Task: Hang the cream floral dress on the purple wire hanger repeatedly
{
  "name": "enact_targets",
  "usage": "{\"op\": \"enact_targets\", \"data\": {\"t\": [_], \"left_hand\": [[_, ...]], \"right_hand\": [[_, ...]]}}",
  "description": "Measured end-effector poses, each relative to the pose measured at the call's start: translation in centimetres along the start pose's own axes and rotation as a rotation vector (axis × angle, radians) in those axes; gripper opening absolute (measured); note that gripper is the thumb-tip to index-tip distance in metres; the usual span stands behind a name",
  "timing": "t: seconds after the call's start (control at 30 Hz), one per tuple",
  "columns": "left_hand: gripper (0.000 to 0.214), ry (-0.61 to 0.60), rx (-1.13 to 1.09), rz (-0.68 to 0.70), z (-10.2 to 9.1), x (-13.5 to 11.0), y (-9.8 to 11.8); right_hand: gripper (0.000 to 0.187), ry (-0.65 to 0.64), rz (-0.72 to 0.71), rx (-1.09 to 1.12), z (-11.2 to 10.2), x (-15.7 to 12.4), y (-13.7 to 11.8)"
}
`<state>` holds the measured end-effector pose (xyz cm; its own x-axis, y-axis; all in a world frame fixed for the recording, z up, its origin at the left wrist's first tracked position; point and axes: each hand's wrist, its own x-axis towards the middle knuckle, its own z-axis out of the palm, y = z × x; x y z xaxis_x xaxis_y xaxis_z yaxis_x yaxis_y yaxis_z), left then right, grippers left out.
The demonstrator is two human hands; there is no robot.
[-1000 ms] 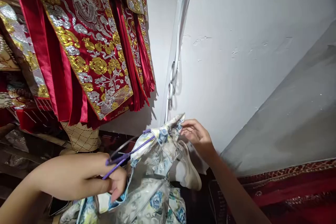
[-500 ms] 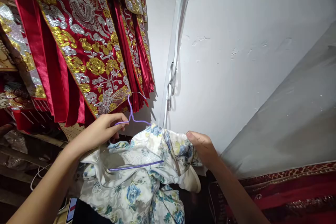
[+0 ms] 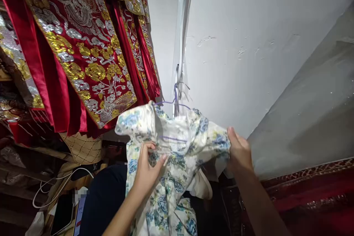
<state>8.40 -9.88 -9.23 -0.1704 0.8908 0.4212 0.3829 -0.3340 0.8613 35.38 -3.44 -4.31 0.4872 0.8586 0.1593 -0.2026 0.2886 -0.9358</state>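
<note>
A white dress (image 3: 171, 177) with blue and yellow flowers hangs upright in front of me. A thin purple hanger (image 3: 174, 97) sits inside it, its hook and upper arms showing above the neckline and its lower bar showing across the neck opening. My right hand (image 3: 240, 151) grips the end of the sleeve on the right and draws it outward. Against the dress front, just under the neckline, lies my left hand (image 3: 148, 171), thumb and fingers apart on the cloth. The sleeve on the left spreads out freely.
Red embroidered costumes (image 3: 95, 70) with gold and silver patterns hang at left. A white strip (image 3: 181, 25) runs down the wall (image 3: 235, 66). Low left are a phone (image 3: 79, 214), a white cable (image 3: 65, 177) and a tan quilted item (image 3: 83, 147). A white shoe (image 3: 203, 186) is below.
My left hand has let go of the hanger and moved down to the dress front. Both shoulders now spread over the hanger, and the dress is more upright. My right hand moved slightly right with the sleeve.
</note>
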Motion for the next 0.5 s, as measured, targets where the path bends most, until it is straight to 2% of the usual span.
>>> {"op": "enact_targets", "data": {"t": [0.1, 0.2, 0.3, 0.4, 0.47, 0.5], "left_hand": [[0.038, -0.017, -0.189, -0.132, 3.1, 0.0, -1.7], [0.027, 0.110, -0.361, -0.165, 4.5, 1.4, -2.4], [0.024, 0.193, -0.457, -0.169, 4.3, 2.3, -2.8], [0.024, 0.145, -0.493, -0.184, 3.3, 0.8, -3.2], [0.025, 0.092, -0.486, -0.236, 2.6, -0.9, -3.5], [0.025, 0.054, -0.491, -0.266, 2.3, -1.8, -3.5]], "right_hand": [[0.043, -0.035, 0.055, 0.031, -1.3, -1.6, 0.7], [0.042, -0.034, -0.038, -0.007, -1.4, -1.4, 0.5], [0.043, 0.141, -0.196, -0.129, -2.1, -1.4, 1.3], [0.046, 0.422, -0.339, -0.233, -3.2, -4.3, 4.5], [0.037, 0.421, -0.247, -0.273, -3.0, -7.6, 7.5], [0.034, 0.310, -0.122, -0.265, -2.4, -9.4, 9.0]]}}
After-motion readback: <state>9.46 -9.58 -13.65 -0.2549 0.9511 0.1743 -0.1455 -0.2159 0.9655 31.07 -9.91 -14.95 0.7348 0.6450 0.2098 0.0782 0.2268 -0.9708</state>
